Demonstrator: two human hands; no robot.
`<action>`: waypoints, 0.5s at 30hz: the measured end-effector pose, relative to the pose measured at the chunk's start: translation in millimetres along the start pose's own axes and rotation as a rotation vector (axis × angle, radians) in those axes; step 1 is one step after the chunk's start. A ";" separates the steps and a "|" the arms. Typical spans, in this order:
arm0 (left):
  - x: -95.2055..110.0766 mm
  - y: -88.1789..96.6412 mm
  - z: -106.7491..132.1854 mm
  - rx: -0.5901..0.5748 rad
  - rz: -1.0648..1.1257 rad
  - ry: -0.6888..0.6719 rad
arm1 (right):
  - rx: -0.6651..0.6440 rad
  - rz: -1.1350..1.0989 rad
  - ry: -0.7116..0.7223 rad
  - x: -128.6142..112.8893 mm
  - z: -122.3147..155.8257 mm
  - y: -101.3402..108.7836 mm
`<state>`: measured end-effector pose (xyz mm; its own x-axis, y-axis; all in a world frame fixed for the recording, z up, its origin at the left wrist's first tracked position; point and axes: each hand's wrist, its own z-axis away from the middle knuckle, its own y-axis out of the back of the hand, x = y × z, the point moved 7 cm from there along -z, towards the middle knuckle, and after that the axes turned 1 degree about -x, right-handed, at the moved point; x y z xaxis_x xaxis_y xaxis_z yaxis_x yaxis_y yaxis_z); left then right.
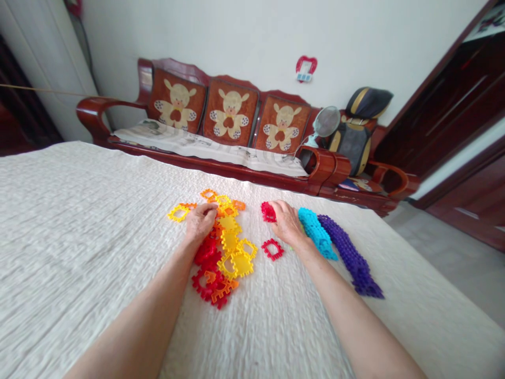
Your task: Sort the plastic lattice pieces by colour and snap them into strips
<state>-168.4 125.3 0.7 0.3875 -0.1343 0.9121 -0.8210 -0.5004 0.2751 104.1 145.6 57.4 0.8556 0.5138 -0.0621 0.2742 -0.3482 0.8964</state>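
Note:
Several flat, square plastic interlocking pieces lie in a loose heap on a white quilted bedspread (98, 252). Yellow pieces (241, 265) and red pieces (205, 251) form most of it, with orange pieces (208, 195) at the far end. My left hand (201, 222) rests curled on the heap, and its fingers hide whatever is under them. My right hand (288, 223) grips a red piece cluster (268, 211) at its fingertips. A single red frame piece (272, 249) lies just below that hand. To its right lie a turquoise chain of pieces (315, 231) and a longer purple chain (349, 252).
Beyond the bedspread's far edge stands a dark red wooden bench (229, 113) with cartoon-patterned cushions. A small white fan (326, 122) and a black-and-yellow seat cushion (355, 131) stand at its right end. A dark wooden door frame (445, 121) is at the right.

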 end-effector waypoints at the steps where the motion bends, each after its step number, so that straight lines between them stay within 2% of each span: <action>1: -0.6 -0.1 -0.1 0.001 -0.002 0.001 | 0.019 -0.029 0.007 -1.5 4.6 4.0; 4: -0.5 -0.3 -0.1 -0.002 -0.006 -0.010 | 0.068 -0.168 0.039 -9.0 23.1 15.0; 6: 1.0 -0.1 0.2 -0.007 -0.007 -0.027 | 0.055 -0.270 0.051 -15.1 35.5 19.6; 8: 1.9 0.3 0.4 -0.010 -0.014 -0.032 | -0.026 -0.337 0.075 -23.5 44.6 21.4; 12: 0.2 -0.3 -0.5 -0.019 -0.027 -0.020 | -0.300 -0.334 0.135 -41.0 54.2 22.3; 15: -0.4 -0.8 -1.3 -0.018 -0.014 -0.027 | -0.419 -0.257 0.056 -40.5 57.9 22.0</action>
<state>-168.5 126.9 0.5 0.4099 -0.1509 0.8995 -0.8226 -0.4872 0.2932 100.9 71.8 54.2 0.7555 0.5868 -0.2913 0.2634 0.1351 0.9552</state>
